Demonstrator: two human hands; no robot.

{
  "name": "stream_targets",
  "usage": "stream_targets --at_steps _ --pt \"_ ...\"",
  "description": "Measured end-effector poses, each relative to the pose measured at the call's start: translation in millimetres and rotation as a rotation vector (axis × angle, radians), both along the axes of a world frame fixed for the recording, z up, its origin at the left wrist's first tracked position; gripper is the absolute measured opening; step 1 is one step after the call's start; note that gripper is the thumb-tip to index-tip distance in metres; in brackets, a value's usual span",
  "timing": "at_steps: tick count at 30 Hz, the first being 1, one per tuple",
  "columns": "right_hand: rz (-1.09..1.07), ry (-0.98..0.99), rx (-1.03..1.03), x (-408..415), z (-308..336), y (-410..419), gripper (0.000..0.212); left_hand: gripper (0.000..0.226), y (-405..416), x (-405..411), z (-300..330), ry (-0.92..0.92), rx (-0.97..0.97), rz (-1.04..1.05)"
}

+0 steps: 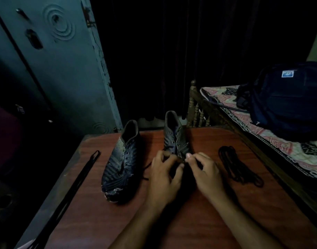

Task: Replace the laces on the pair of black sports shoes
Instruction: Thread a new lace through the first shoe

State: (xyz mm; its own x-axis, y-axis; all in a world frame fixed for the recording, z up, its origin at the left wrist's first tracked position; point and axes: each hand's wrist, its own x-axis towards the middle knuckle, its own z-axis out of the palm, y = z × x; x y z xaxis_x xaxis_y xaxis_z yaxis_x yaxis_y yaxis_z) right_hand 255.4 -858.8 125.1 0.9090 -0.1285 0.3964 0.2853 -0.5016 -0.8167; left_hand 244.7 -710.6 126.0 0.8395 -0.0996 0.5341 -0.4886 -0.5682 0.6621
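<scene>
On the reddish wooden table (199,221), two black sports shoes stand with toes toward the person: the left shoe (120,164) has bare eyelets, the right shoe (175,139) is partly hidden by both hands. Left hand (164,174) and right hand (206,172) curl their fingers over its toe end, seemingly pinching its dark lace, though dimness blurs this. A coiled lace (238,167) lies right; a straight lace (76,184) lies along the left edge
</scene>
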Motion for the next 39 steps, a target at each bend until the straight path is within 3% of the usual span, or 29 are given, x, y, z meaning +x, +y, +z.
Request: stream_targets --at_steps 3,7,13,19,23,28,30,34,39 --pt "0.025 0.089 0.035 -0.4 2.8 -1.1 0.030 0.015 0.7 -14.0 -1.2 0.008 -0.012 -0.121" --pt "0.037 0.102 0.054 -0.3 3.5 -12.1 0.026 0.002 0.6 -19.5 1.4 0.030 -0.086 -0.119" --pt "0.096 0.092 0.108 -2.2 4.0 -8.2 0.032 0.013 4.3 -19.3 2.6 0.012 -0.052 -0.146" --pt "0.081 0.056 -0.014 -0.9 1.0 -9.6 0.025 0.006 1.7 -17.9 4.1 0.135 -0.089 -0.134" --pt "0.278 0.078 0.032 -8.0 6.9 -16.3 0.019 0.021 -0.8 -14.2 2.9 0.224 -0.223 -0.033" --pt "0.457 0.126 -0.081 -10.4 5.1 -18.8 0.022 0.013 1.6 -9.8 -0.3 0.243 -0.236 -0.045" --pt "0.438 0.119 -0.026 -9.7 6.8 -16.9 0.023 0.015 6.0 -11.7 1.0 0.223 -0.255 -0.061" --pt "0.233 0.134 0.113 -11.5 8.4 -11.9 0.045 0.012 10.9 -17.2 -1.1 0.147 -0.184 -0.157" --pt "0.162 0.212 0.081 -5.1 11.7 -9.6 0.033 0.005 7.7 -14.6 3.5 0.144 -0.118 -0.280"
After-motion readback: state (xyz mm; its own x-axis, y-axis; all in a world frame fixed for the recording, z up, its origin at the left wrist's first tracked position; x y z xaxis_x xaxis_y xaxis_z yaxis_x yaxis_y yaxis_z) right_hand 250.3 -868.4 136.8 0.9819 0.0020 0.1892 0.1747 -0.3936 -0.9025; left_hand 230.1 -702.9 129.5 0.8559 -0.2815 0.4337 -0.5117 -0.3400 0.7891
